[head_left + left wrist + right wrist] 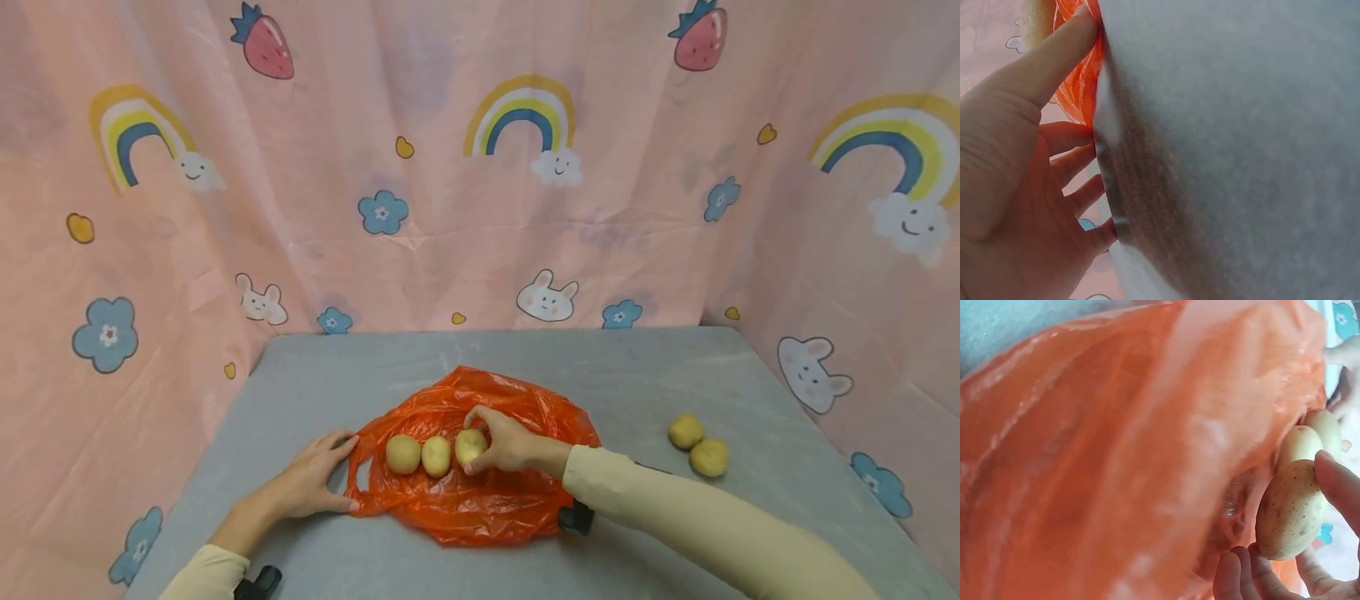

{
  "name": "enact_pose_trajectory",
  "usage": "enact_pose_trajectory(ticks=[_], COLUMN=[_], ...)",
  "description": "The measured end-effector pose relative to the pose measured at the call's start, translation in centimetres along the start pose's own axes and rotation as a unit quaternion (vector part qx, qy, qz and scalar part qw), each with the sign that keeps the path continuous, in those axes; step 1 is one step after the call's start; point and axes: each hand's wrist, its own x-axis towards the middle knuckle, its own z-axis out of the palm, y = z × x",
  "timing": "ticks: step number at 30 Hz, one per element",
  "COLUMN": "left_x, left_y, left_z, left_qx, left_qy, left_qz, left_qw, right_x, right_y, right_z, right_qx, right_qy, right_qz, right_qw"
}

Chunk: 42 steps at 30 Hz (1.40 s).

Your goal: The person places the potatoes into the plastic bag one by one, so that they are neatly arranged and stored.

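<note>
An orange-red plastic bag (495, 504) lies spread out on the table. In the head view my right hand (512, 442) holds a potato (470, 448) over the middle of the bag, thumb on one side and fingers on the other. The right wrist view shows that potato (1291, 509) speckled, close between thumb and fingertips. Two more potatoes, a rounder one (402, 455) and a narrower one (437, 457), sit in a row to its left on the bag. My left hand (311, 482) touches the bag's handle end with fingers spread and fairly straight; its thumb (1060, 56) rests at the bag's edge.
Two potatoes, one behind (686, 431) and one in front (709, 457), lie together on the grey table (600, 358) beyond my right forearm. A pink patterned curtain (450, 250) hangs along the back and both sides.
</note>
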Motion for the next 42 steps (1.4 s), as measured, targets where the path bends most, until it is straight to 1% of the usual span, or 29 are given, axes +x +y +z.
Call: enact_pose_trajectory(ticks=[9, 16, 25, 33, 37, 39, 42], left_x=[-0.1, 0.2, 0.1, -0.1, -0.3, -0.1, -0.2], left_y=[0.2, 0.0, 0.0, 0.4, 0.5, 0.5, 0.6], left_z=[-0.1, 0.0, -0.1, -0.3, -0.3, -0.4, -0.5], left_qx=[0.002, -0.003, -0.008, -0.003, 0.000, 0.001, -0.008], left_qy=[-0.003, 0.001, -0.007, -0.002, -0.002, -0.002, -0.008], left_qz=[0.002, 0.004, -0.008, -0.002, -0.004, -0.005, -0.011], left_qw=[1.0000, 1.0000, 0.9999, 1.0000, 1.0000, 1.0000, 0.9999], right_x=[0.6, 0.8, 1.0, 1.2, 1.0, 1.1, 1.0], right_y=[0.2, 0.0, 0.2, 0.3, 0.6, 0.8, 1.2], right_z=[0.4, 0.5, 0.9, 0.9, 0.7, 0.4, 0.0], right_qx=[0.003, -0.010, -0.022, -0.021, -0.009, -0.002, 0.008], right_qy=[0.002, 0.002, -0.003, -0.006, -0.020, -0.030, -0.047], right_qz=[0.007, 0.015, 0.003, -0.004, -0.015, -0.023, -0.036], right_qw=[1.0000, 0.9998, 0.9997, 0.9998, 0.9996, 0.9993, 0.9982])
